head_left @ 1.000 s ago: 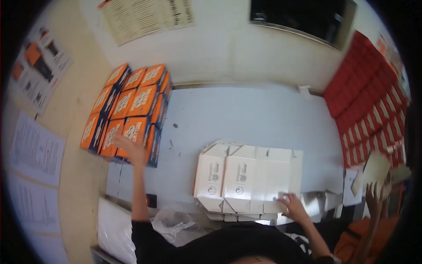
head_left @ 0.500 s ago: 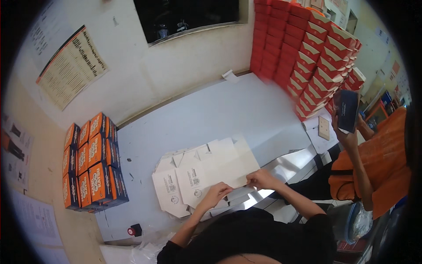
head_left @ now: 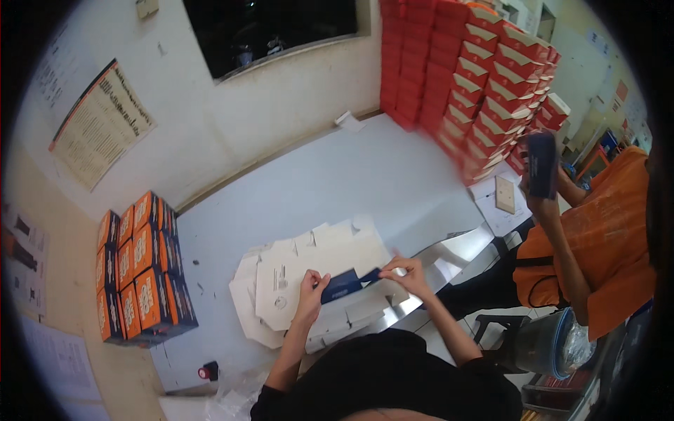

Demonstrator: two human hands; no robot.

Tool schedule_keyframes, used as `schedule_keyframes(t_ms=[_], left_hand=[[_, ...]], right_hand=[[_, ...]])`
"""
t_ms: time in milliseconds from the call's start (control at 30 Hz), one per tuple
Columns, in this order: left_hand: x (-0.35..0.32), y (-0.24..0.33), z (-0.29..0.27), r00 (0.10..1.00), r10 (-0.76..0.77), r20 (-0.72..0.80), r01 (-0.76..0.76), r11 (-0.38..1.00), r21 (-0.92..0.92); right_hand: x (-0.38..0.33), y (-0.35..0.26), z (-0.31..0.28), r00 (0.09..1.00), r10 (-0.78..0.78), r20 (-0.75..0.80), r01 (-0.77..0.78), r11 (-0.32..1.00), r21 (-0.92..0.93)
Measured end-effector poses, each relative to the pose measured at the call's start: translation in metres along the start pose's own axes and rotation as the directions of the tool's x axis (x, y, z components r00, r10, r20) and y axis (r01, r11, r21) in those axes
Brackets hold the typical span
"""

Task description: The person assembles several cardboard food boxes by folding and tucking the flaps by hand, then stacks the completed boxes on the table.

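Note:
Flat white carton blanks [head_left: 270,288] lie overlapping on the table in front of me. At the near side of the top one, a dark blue printed panel [head_left: 341,286] stands up, apparently the blank's outer face. My left hand [head_left: 312,293] grips the left end of this panel, thumb across it. My right hand [head_left: 406,274] is closed in a pinch on a narrow dark blue flap [head_left: 371,275] at the panel's right end. Part of the blank's near edge is hidden by my hands.
Orange and navy boxes [head_left: 144,291] are stacked at the left. Tall stacks of red boxes [head_left: 484,91] stand at the back right. A co-worker in orange [head_left: 583,238] holds a dark box [head_left: 542,165] at the right. A small red-and-black stamp [head_left: 208,370] sits near the front left.
My hands have lifted the near edge of the blank, bringing its dark blue side into view. My right hand has shifted onto the flap. The view has turned slightly.

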State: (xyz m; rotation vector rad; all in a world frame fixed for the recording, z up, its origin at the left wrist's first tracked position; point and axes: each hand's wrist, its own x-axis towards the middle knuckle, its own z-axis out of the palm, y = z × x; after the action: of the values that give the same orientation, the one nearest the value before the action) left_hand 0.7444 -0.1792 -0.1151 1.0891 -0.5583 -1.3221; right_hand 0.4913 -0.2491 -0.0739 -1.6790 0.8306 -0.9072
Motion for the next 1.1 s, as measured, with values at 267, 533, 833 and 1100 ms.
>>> schedule_keyframes(t_ms=[267, 533, 833, 1100], left_hand=[[-0.032, 0.079, 0.037, 0.928, 0.269, 0.258, -0.368, 0.779, 0.508], [-0.066, 0.111, 0.06, 0.745, 0.536, 0.397, -0.603, 0.287, 0.744], [-0.077, 0.093, 0.049, 0.783, 0.61, -0.12, -0.554, 0.772, 0.31], [-0.076, 0.109, 0.037, 0.431, 0.822, 0.373, -0.641, -0.013, 0.767]], right_hand=[[0.014, -0.074, 0.055, 0.93, -0.366, -0.049, 0.34, 0.901, -0.27], [0.021, -0.09, 0.056, 0.962, -0.043, 0.269, 0.099, 0.976, -0.196], [0.044, -0.1, 0.106, 0.856, -0.348, 0.382, 0.354, 0.933, 0.058], [0.044, -0.156, 0.079, 0.967, 0.048, -0.251, 0.073, 0.888, 0.453]])
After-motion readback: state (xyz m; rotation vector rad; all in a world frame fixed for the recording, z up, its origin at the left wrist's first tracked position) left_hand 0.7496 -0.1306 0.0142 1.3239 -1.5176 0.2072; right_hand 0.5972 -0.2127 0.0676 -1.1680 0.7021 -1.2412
